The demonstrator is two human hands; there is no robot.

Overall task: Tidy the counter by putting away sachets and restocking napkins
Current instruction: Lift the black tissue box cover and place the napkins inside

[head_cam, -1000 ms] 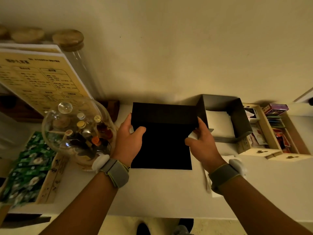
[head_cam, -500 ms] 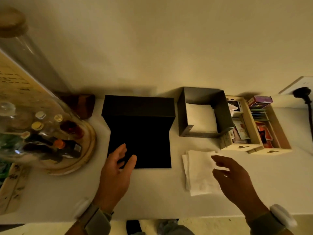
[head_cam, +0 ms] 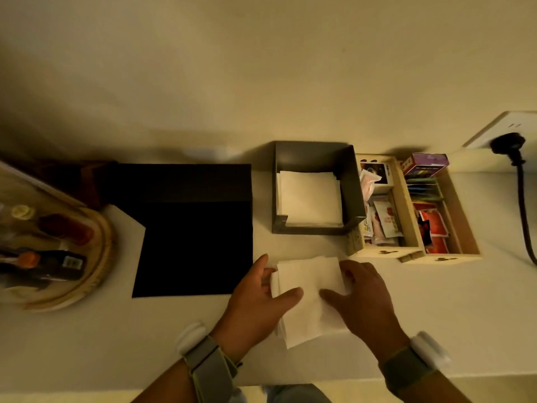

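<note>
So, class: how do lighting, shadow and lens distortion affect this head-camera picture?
Head view: dim, yellowish light; the black folder shows no surface detail; the napkin holder casts a soft shadow on the wall; wide-angle bending curves the counter edge; bottles under the glass dome look blurred.

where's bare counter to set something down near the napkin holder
Bare counter runs right of the right hand, in front of the sachet boxes. More lies in front of the black folder, left of the left hand. Between holder and loose napkins it is tight.
</note>
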